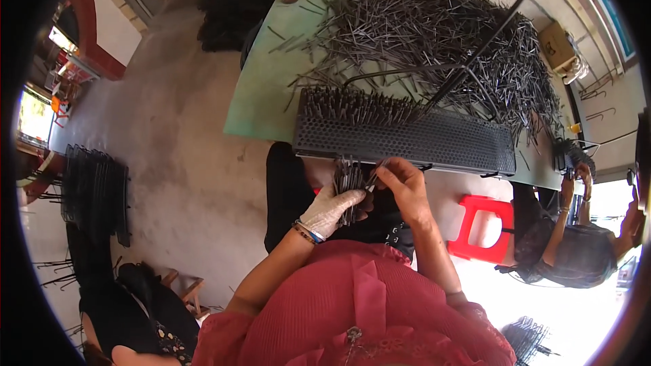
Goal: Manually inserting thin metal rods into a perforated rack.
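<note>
Sticks (348, 177), thin, straight and dark grey, bunch in the closed left hand (331, 210); I see the right hand (407, 191) pinching some, rack (420, 141) at twelve o'clock.

A rose-red, finely ribbed top (298, 291) with ruffled sleeves (220, 332) bears 1 long ribbon (367, 290) down the chest and 1 small ornate pendant (354, 334). 1 pale glove (319, 218) covers the left hand (332, 207), 1 dark beaded bracelet (305, 232) circles that wrist, and the legwear (279, 196) is black.
</note>
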`<state>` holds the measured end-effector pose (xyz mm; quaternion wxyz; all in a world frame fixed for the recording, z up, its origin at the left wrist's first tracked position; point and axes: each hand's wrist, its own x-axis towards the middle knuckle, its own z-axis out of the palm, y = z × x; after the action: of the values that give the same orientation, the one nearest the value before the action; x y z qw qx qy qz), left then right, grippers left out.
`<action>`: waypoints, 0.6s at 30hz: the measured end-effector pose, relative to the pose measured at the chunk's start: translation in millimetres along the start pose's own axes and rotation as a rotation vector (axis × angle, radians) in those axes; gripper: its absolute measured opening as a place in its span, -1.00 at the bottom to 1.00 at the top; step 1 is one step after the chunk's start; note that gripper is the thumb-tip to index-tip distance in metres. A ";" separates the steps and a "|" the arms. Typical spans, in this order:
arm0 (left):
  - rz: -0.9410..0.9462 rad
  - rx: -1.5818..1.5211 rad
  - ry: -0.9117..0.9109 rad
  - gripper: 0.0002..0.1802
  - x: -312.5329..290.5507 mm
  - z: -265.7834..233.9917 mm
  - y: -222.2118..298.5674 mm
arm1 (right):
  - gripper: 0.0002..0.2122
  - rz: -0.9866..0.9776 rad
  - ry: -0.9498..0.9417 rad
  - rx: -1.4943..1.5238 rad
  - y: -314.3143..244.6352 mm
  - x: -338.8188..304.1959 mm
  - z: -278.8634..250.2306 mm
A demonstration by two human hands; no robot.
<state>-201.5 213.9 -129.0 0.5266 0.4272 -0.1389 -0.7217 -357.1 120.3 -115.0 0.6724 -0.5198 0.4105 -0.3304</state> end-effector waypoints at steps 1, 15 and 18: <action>0.025 -0.024 0.030 -0.72 0.8 -4.2 1.2 | -0.85 -0.053 0.011 0.031 -4.7 4.4 4.3; 0.095 -0.177 0.097 -0.77 -14.6 -48.8 32.3 | -0.78 -0.520 -0.112 -0.395 -28.3 124.8 96.7; 0.104 -0.211 0.103 -0.74 -16.5 -51.8 35.7 | -0.78 -0.539 -0.135 -0.419 -18.6 131.6 106.7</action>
<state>-137.7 226.7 -129.0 0.6116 0.3983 -0.0571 -0.6812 -203.5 46.8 -111.4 0.4654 -0.7568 0.2721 -0.3696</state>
